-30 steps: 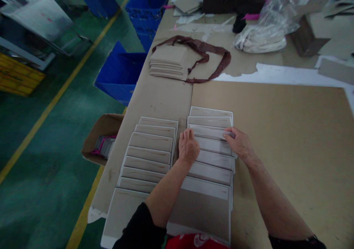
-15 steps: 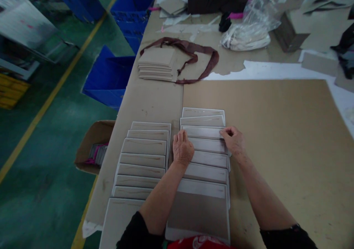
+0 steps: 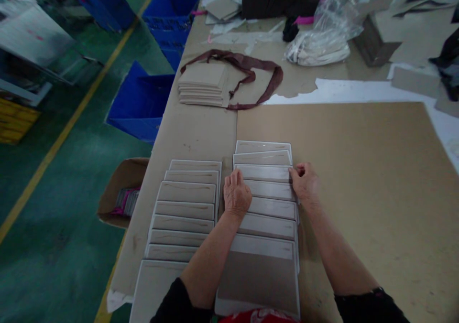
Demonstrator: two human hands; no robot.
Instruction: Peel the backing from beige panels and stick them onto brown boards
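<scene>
Flat grey boards with pale rims lie overlapped in two columns. In the right column [image 3: 258, 277], several boards carry a white strip along the top. My left hand [image 3: 237, 192] is closed, fingertips at the left end of the white strip [image 3: 265, 172] on the third board from the far end. At that strip's right end my right hand [image 3: 305, 182] is pinched, thumb and forefinger at the board's edge. The fingers partly hide both strip ends. Beside my left forearm, boards of the left column [image 3: 188, 192] bear thin wavy brown lines.
A stack of grey boards [image 3: 202, 81] sits farther up the table beside a dark brown fabric strap [image 3: 265, 65]. Beyond lies a clear plastic bag [image 3: 322, 43]. Blue bins [image 3: 139, 101] and a cardboard box [image 3: 116, 189] stand left of the table edge.
My right hand has shifted slightly right, from over the strip's end to the board's edge. My left hand stays in nearly the same place.
</scene>
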